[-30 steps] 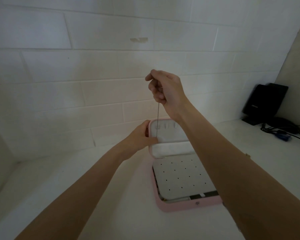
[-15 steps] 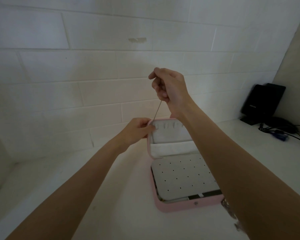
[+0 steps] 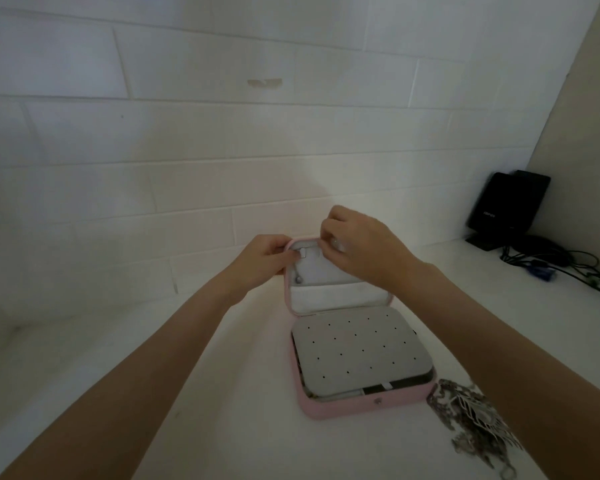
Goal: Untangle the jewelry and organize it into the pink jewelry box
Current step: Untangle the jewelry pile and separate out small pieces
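The pink jewelry box (image 3: 361, 408) lies open on the white counter, its lid (image 3: 329, 299) standing upright at the back. A grey perforated pad (image 3: 361, 351) covers the base. My left hand (image 3: 260, 259) grips the lid's upper left corner. My right hand (image 3: 357, 249) is at the lid's top edge, fingertips pinching a thin necklace chain (image 3: 296, 276). The chain hangs down the lid's inner left side, and a small pendant shows at its lower end. A tangled pile of silver jewelry (image 3: 471, 424) lies right of the box, partly hidden by my right forearm.
A white brick wall (image 3: 222, 150) rises just behind the box. At the far right stands a black device (image 3: 506, 209) with dark cables (image 3: 561, 261) trailing over the counter. A beige panel (image 3: 589, 98) closes the right side.
My right hand has dropped from high above the box to the lid's top edge, bringing the chain down with it. The chain now hangs inside the lid. The camera tilted down.
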